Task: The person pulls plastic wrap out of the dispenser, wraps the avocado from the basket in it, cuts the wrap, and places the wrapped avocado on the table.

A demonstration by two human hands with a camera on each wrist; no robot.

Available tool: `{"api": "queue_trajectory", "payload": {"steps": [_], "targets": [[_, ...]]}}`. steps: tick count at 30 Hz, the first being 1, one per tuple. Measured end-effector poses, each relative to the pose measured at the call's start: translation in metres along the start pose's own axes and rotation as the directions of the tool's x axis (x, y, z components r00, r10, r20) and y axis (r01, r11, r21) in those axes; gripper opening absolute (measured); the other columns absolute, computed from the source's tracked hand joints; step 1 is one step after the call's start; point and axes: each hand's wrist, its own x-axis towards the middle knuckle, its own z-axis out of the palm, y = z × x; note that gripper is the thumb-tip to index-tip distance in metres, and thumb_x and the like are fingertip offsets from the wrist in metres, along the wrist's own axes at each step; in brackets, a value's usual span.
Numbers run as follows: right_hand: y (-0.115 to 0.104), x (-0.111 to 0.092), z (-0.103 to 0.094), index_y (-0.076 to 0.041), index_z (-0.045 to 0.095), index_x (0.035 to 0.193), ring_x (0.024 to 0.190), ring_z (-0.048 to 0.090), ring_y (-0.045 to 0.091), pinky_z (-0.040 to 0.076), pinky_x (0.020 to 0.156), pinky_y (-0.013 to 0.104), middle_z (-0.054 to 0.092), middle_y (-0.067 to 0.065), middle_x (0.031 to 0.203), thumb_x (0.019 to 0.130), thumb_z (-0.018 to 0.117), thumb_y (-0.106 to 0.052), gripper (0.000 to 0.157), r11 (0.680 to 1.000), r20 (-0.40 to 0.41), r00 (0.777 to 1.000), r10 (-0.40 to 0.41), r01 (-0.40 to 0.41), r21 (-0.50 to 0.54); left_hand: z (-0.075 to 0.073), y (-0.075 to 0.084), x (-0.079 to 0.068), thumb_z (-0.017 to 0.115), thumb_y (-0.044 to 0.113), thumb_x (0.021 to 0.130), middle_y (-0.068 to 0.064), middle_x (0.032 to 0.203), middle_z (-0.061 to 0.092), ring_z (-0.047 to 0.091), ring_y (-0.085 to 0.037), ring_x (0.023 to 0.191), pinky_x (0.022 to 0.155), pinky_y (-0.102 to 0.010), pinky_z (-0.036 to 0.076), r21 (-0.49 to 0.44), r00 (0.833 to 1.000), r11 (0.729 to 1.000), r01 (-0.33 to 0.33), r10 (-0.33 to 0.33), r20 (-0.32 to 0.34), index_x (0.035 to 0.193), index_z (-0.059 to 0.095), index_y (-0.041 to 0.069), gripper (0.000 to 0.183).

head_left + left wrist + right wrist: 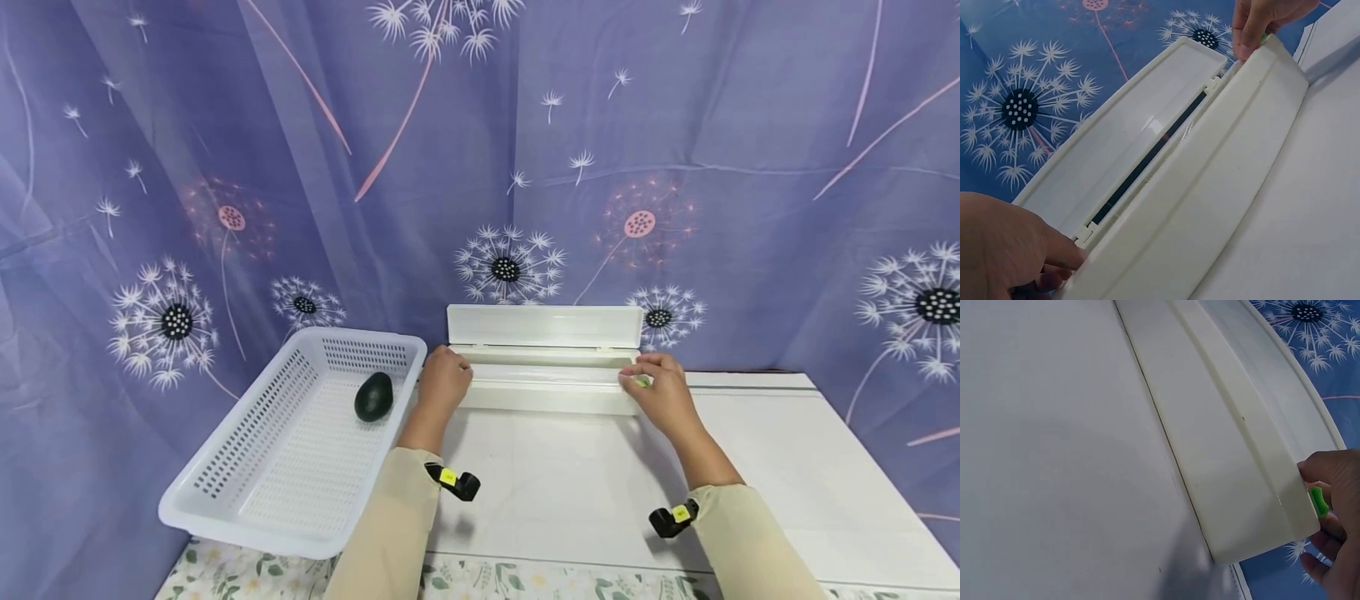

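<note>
A long white plastic dispenser box (pixel 546 386) lies crosswise on the white table (pixel 757 467), at 12 o'clock from the person, close against the dandelion-print curtain (pixel 480 150). Each hand takes one end of it. The left hand (pixel 444 379) sits at the box's 9 o'clock end, fingers curled over the top corner and gripping it; the left wrist view shows those fingertips (pixel 1063 259) pressed to the box just beside the hinge. The right hand (pixel 660 387) sits at the 3 o'clock end, thumb on the front face and fingers wrapped behind the end, pinching it. A small bright green tab (pixel 1317 501) shows at that end, touching the fingers (pixel 1329 472) of the right hand.

The box is narrow and smooth, with a rounded front edge. Its lid (pixel 545 325) stands upright at the rear, hinged along the back, so the box is open. In the left wrist view a thin dark slot (pixel 1147 159) runs lengthwise between lid and body.

At 9 o'clock from the box, just beside the left hand, stands a white perforated basket (pixel 247 467); a dark green avocado (pixel 373 397) lies in its far right corner. A floral cloth (pixel 247 575) shows at the table's near edge.
</note>
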Motion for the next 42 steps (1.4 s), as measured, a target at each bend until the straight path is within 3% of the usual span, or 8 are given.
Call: {"api": "queue_trajectory", "payload": {"steps": [5, 15, 23, 33, 42], "targets": [[-0.0023, 0.0, 0.003, 0.006, 0.073, 0.103, 0.133, 0.036, 0.048, 0.031, 0.109, 0.06, 0.049, 0.026, 0.137, 0.095, 0.067, -0.016, 0.024, 1.0, -0.025, 1.0, 0.013, -0.012, 0.022, -0.0013, -0.0006, -0.0015, 0.069, 0.012, 0.092, -0.013, 0.108, 0.067, 0.066, -0.032, 0.103, 0.09, -0.046, 0.054, 0.012, 1.0, 1.0, -0.015, 0.016, -0.026, 0.093, 0.079, 0.007, 0.012], [-0.0033, -0.0018, 0.0032, 0.004, 0.073, 0.108, 0.131, 0.039, 0.045, 0.034, 0.106, 0.059, 0.052, 0.023, 0.134, 0.099, 0.063, -0.02, 0.027, 1.0, -0.043, 0.999, 0.023, -0.023, 0.003, -0.0007, -0.0049, -0.0036, 0.067, 0.01, 0.093, -0.01, 0.094, 0.068, 0.065, -0.028, 0.089, 0.083, -0.042, 0.053, -0.09, 0.994, 0.996, -0.024, 0.014, -0.112, 0.091, 0.075, 0.005, 0.01], [-0.0021, -0.0039, 0.0061, 0.001, 0.075, 0.104, 0.118, 0.048, 0.041, 0.038, 0.097, 0.053, 0.061, 0.021, 0.121, 0.097, 0.068, -0.019, 0.022, 1.0, -0.143, 0.99, -0.018, 0.016, -0.009, -0.0007, -0.0057, -0.0058, 0.067, 0.01, 0.093, -0.011, 0.091, 0.068, 0.065, -0.028, 0.085, 0.08, -0.042, 0.053, -0.144, 0.987, 0.989, -0.044, 0.021, -0.159, 0.091, 0.073, 0.005, 0.008], [-0.0024, -0.0047, 0.007, -0.001, 0.075, 0.105, 0.114, 0.054, 0.044, 0.04, 0.098, 0.056, 0.07, 0.024, 0.115, 0.097, 0.068, -0.017, 0.019, 0.998, -0.204, 0.977, -0.063, 0.062, -0.012, 0.0015, -0.006, -0.007, 0.067, 0.011, 0.095, -0.01, 0.088, 0.068, 0.064, -0.026, 0.083, 0.078, -0.042, 0.052, -0.195, 0.984, 0.98, -0.031, -0.004, -0.176, 0.091, 0.072, 0.007, 0.008], [-0.0018, -0.0048, 0.0077, -0.003, 0.075, 0.104, 0.104, 0.058, 0.037, 0.043, 0.09, 0.049, 0.072, 0.02, 0.107, 0.098, 0.066, -0.016, 0.017, 0.997, -0.234, 0.97, -0.073, 0.07, -0.023, 0.0023, -0.0087, -0.0084, 0.066, 0.012, 0.096, -0.011, 0.089, 0.069, 0.066, -0.027, 0.084, 0.078, -0.042, 0.053, -0.227, 0.981, 0.973, -0.046, 0.001, -0.195, 0.094, 0.071, 0.006, 0.008]]}}
